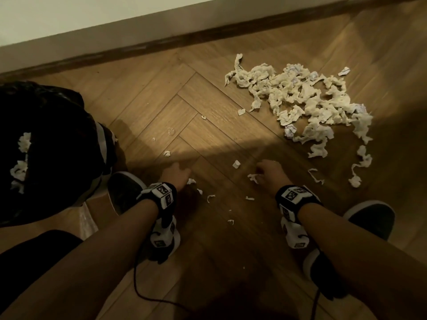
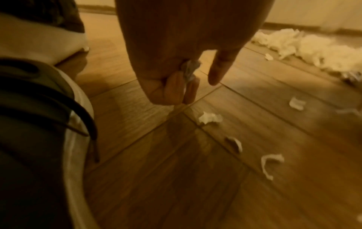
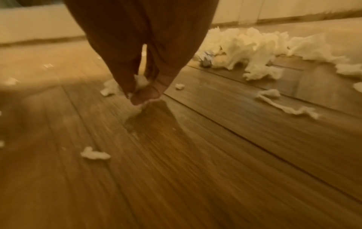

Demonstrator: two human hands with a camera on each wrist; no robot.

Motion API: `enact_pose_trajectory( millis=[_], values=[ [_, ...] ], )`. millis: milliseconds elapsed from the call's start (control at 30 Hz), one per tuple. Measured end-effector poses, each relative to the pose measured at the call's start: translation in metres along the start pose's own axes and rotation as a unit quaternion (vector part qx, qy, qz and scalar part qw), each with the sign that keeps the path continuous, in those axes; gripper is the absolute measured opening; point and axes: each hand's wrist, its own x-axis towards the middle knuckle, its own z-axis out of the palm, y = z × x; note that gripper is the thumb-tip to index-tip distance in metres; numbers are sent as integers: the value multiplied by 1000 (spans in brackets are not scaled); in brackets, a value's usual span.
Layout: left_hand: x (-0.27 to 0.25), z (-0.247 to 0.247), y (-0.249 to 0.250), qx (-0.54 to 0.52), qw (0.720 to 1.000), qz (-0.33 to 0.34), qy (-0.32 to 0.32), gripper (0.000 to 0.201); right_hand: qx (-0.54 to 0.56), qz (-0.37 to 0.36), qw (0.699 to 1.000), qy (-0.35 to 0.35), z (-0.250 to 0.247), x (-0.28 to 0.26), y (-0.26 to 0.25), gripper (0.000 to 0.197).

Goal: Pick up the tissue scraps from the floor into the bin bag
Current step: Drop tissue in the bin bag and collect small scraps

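A big heap of torn tissue scraps (image 1: pixel 309 100) lies on the wooden floor at the upper right, also seen far right in the left wrist view (image 2: pixel 305 46) and behind my hand in the right wrist view (image 3: pixel 260 46). Small scraps (image 1: pixel 236 163) dot the floor between my hands. My left hand (image 1: pixel 176 174) hangs low over the floor with curled fingers gripping a grey tissue scrap (image 2: pixel 190 69); a loose scrap (image 2: pixel 209 117) lies just below it. My right hand (image 1: pixel 269 172) pinches a white tissue scrap (image 3: pixel 141 82) at floor level. The black bin bag (image 1: pixel 46 153) sits at the left with tissue inside.
A dark skirting board (image 1: pixel 208 38) and pale wall run across the top. My two dark shoes (image 1: pixel 124 190) (image 1: pixel 374 218) stand on the floor beside my wrists. A long thin strip of tissue (image 3: pixel 284 106) lies right of my right hand.
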Motion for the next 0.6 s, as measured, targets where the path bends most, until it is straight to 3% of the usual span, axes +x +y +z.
enact_pose_trajectory(
  millis=[100,267,367,467,600],
  values=[
    [-9,16,-2,85,996,1,-12,56,76,-25,996,33,-3,2,-16,12],
    [-22,40,4,176,983,49,9,31,140,-6,988,69,0,25,-38,22],
    [-25,41,3,152,987,49,-5,35,84,-6,996,-2,1,40,-49,20],
    [-21,39,-7,103,993,50,-9,28,49,22,994,-90,-4,48,-54,24],
    [-22,40,-18,0,999,49,9,27,58,6,998,-29,0,40,-43,19]
  ],
)
